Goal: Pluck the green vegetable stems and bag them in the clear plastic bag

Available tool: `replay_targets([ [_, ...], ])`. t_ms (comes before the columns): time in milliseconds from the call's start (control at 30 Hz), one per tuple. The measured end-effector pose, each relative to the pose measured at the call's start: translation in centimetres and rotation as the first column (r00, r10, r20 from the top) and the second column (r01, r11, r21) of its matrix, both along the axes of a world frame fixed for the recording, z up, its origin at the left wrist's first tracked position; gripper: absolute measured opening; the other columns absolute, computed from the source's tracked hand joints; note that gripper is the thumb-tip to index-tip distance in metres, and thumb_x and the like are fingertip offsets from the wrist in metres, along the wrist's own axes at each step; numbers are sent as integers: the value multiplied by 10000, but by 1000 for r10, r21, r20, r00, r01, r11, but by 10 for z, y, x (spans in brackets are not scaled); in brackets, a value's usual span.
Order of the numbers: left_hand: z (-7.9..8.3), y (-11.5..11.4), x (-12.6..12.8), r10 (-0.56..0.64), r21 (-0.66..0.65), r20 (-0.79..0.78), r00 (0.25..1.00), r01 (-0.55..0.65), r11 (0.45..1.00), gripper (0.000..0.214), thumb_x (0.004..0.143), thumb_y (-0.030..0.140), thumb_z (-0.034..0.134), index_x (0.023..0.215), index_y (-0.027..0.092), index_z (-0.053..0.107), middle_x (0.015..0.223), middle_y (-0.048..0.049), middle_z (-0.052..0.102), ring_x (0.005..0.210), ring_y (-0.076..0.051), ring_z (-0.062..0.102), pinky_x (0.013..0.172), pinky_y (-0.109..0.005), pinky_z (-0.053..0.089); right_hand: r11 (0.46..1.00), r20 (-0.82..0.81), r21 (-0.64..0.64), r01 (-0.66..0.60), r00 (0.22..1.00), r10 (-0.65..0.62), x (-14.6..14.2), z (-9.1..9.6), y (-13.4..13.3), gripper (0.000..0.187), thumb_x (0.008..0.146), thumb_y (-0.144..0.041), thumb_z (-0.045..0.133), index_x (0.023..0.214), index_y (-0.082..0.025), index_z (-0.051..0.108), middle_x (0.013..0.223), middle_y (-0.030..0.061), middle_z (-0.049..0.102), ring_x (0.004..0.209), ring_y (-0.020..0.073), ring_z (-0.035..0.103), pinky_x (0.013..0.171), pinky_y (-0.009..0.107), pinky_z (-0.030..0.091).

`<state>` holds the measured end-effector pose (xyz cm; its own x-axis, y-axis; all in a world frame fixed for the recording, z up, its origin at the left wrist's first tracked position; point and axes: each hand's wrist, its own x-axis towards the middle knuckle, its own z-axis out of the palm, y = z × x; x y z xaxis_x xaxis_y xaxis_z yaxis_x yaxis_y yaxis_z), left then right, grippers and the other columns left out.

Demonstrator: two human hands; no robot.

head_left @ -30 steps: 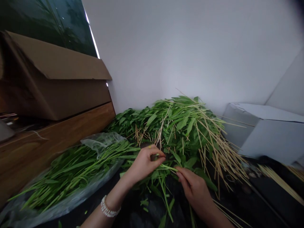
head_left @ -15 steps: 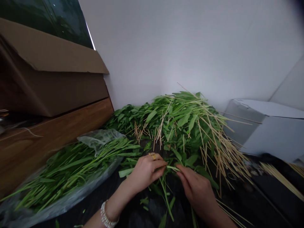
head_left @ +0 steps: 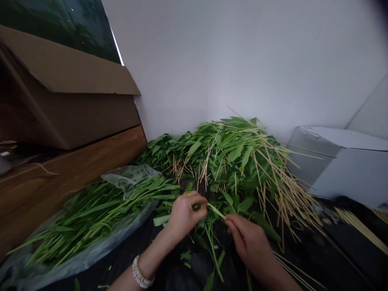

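My left hand pinches one end of a pale green leafy-vegetable stem between thumb and forefinger. At the stem's lower right end, my right hand grips it with closed fingertips. The stem slants between the two hands above a dark surface. Below it lie a loose green stalk and scattered leaf pieces. Just beyond the hands rises a pile of leafy greens, many of them threaded on thin wooden skewers that fan out to the right.
A clear plastic bag of long-leaved greens lies at left. Behind it, a cardboard box rests on a wooden ledge. A white box stands at right, with more skewers in front. A white wall closes the back.
My left hand has shifted slightly left and its fingers have curled. More of the stem shows between the hands, and it slants more steeply. The right hand has dropped a little.
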<state>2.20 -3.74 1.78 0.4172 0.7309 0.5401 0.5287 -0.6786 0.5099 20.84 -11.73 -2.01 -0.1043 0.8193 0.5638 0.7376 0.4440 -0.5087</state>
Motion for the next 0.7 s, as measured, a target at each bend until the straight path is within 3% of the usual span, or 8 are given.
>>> replay_targets([
  [167,-3,1,4,85,-75,73,994,-79,994,153,728,111,584,729,186,717,706,-17,692,696,-165,630,683,-258,455,988,-105,-143,-60,993,45,-1,4,0,252,976,-299,361,840,-222,558,616,-43,553,547,117,560,572,227,404],
  [267,-1,15,-11,175,-118,133,975,-160,980,144,742,159,571,722,185,711,736,-18,703,710,-170,629,687,-263,448,978,-162,-192,-77,986,46,3,7,-1,277,971,-316,365,770,-222,531,592,-45,542,533,113,555,551,219,389],
  [333,2,27,-27,294,-187,222,930,-256,948,145,761,206,561,734,172,699,750,-25,705,689,-171,622,664,-264,448,975,-194,-209,-73,981,32,6,10,-2,277,969,-321,369,761,-223,523,590,-45,548,536,113,561,555,216,391],
  [400,7,36,-39,333,-221,290,897,-276,935,184,806,267,534,768,162,680,755,-30,695,696,-173,616,668,-266,452,974,-205,-217,-65,979,20,9,11,-2,269,969,-323,370,774,-224,525,591,-46,551,537,114,564,558,216,393],
  [500,15,32,-40,217,-169,272,937,-175,970,244,893,323,464,844,166,644,777,-24,659,741,-163,599,695,-255,448,981,-137,-187,-49,990,23,9,10,-1,274,973,-316,361,770,-224,519,602,-42,541,549,118,562,568,222,394],
  [600,21,14,-27,58,-108,123,991,-45,993,249,950,321,411,931,183,618,807,-18,641,747,-149,584,702,-250,443,996,1,-88,-10,1000,10,6,6,-2,256,979,-287,350,827,-220,546,666,-25,571,599,128,582,602,237,400],
  [700,21,-3,-14,-75,-29,-70,995,73,997,235,972,288,397,967,198,614,894,-32,653,842,-163,593,770,-272,443,999,130,33,9,991,-14,3,2,-2,254,984,-244,339,873,-212,566,719,-7,611,633,137,607,620,249,399],
])
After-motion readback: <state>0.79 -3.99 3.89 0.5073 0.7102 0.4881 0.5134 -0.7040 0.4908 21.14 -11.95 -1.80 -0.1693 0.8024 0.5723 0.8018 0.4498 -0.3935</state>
